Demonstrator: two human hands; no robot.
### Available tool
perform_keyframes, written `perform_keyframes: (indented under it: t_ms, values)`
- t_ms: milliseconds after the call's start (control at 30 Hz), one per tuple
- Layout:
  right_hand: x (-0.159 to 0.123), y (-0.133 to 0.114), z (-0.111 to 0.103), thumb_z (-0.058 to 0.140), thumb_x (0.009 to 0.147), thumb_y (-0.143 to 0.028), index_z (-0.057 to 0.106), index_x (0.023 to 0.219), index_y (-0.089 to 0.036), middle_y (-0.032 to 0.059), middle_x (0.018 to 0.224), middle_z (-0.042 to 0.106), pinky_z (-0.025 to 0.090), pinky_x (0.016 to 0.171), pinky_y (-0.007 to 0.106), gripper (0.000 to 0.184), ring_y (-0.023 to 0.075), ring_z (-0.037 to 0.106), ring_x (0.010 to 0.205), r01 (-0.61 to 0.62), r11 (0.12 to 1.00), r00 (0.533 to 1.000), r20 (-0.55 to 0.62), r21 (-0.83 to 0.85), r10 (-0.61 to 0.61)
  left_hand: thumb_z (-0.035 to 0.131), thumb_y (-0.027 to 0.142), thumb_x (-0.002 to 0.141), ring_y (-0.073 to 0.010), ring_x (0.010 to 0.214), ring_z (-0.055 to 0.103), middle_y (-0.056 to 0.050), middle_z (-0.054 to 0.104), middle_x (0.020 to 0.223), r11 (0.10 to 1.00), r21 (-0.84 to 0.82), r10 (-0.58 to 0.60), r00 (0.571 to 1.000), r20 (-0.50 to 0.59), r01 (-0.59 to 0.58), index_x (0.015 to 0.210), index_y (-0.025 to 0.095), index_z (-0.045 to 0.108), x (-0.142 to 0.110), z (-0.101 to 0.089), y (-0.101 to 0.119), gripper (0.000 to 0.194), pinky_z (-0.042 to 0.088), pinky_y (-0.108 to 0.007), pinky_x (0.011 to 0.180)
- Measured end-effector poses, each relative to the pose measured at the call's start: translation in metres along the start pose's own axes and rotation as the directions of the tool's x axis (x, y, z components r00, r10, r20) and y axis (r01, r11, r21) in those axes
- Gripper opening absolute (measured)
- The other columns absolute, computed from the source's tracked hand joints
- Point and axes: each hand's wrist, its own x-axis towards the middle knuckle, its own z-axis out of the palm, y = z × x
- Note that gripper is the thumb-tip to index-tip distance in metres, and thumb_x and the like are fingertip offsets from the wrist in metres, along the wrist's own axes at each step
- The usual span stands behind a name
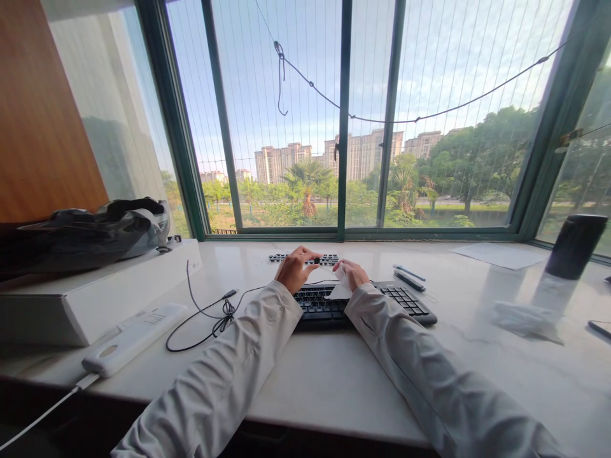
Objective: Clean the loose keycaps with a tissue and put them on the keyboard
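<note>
A black keyboard lies on the white desk in front of the window. My left hand is over the keyboard's far left part, fingers pinched on a small black keycap. My right hand rests on the keyboard's middle and grips a white cloth or tissue. A row of loose black keycaps lies on the desk just beyond the keyboard, close to my left hand's fingertips. Both arms are in pale long sleeves.
A black cable loops left of the keyboard. A white power strip and a white box with a dark bag stand at left. Pens, crumpled tissue, paper and a black tumbler are at right.
</note>
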Motion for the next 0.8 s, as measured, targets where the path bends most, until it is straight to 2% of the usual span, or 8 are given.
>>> perform_keyframes:
  t_ms: [100,200,300,400,600,800]
  values:
    - [-0.008,-0.010,0.004,0.044,0.075,-0.025,0.069,0.063,-0.023,0.0023,0.080,0.068,0.041,0.077,0.031,0.028,0.0208,0.058,0.082,0.036,0.996,0.993,0.114,-0.077,-0.027,0.065,0.018,0.080,-0.0118,0.073,0.059,-0.002,0.064,0.092,1.000,-0.017,0.015,0.996,0.085,-0.014,0.097,0.024,0.072,0.001,-0.003,-0.005,0.019,0.047,-0.025,0.076]
    - [-0.014,-0.014,0.011,0.052,0.075,-0.031,0.072,0.073,-0.024,0.0016,0.082,0.069,0.041,0.076,0.030,0.021,0.0208,0.059,0.083,0.083,0.985,0.986,0.153,-0.154,-0.060,0.069,0.020,0.077,-0.0123,0.073,0.060,-0.002,0.066,0.088,0.999,-0.021,0.031,0.990,0.139,-0.028,0.096,0.023,0.072,0.000,-0.004,-0.006,0.019,0.047,-0.026,0.077]
    - [-0.018,-0.014,0.014,0.059,0.073,-0.039,0.071,0.086,-0.024,0.0014,0.075,0.067,0.041,0.069,0.028,0.024,0.0188,0.059,0.075,0.120,0.967,0.988,0.120,-0.226,-0.095,0.072,0.024,0.075,-0.0128,0.073,0.061,0.000,0.067,0.085,0.998,-0.031,0.051,0.987,0.151,-0.047,0.095,0.022,0.071,-0.001,-0.002,-0.004,0.020,0.047,-0.026,0.077]
    - [-0.020,-0.014,0.014,0.061,0.073,-0.043,0.071,0.090,-0.023,0.0005,0.070,0.066,0.041,0.066,0.026,0.028,0.0168,0.058,0.069,0.162,0.960,0.985,0.092,-0.229,-0.145,0.074,0.029,0.072,-0.0133,0.073,0.063,0.001,0.069,0.079,0.999,-0.042,0.034,0.990,0.137,-0.029,0.091,0.021,0.070,-0.002,0.000,-0.004,0.021,0.046,-0.025,0.075]
    - [-0.020,-0.016,0.014,0.060,0.076,-0.048,0.072,0.089,-0.021,0.0010,0.067,0.066,0.041,0.063,0.025,0.032,0.0155,0.058,0.065,0.195,0.958,0.981,0.054,-0.208,-0.188,0.076,0.039,0.068,-0.0131,0.068,0.064,0.003,0.070,0.074,0.999,-0.023,-0.034,0.992,0.122,0.037,0.086,0.021,0.070,-0.003,0.001,-0.004,0.026,0.044,-0.024,0.069]
    - [-0.020,-0.014,0.015,0.063,0.072,-0.054,0.073,0.087,-0.022,0.0006,0.066,0.065,0.041,0.062,0.025,0.037,0.0155,0.058,0.064,0.195,0.965,0.981,0.042,-0.175,-0.190,0.076,0.045,0.066,-0.0128,0.064,0.063,0.003,0.070,0.071,0.999,-0.003,-0.041,0.992,0.116,0.041,0.080,0.020,0.070,-0.003,0.000,0.001,0.029,0.044,-0.023,0.065]
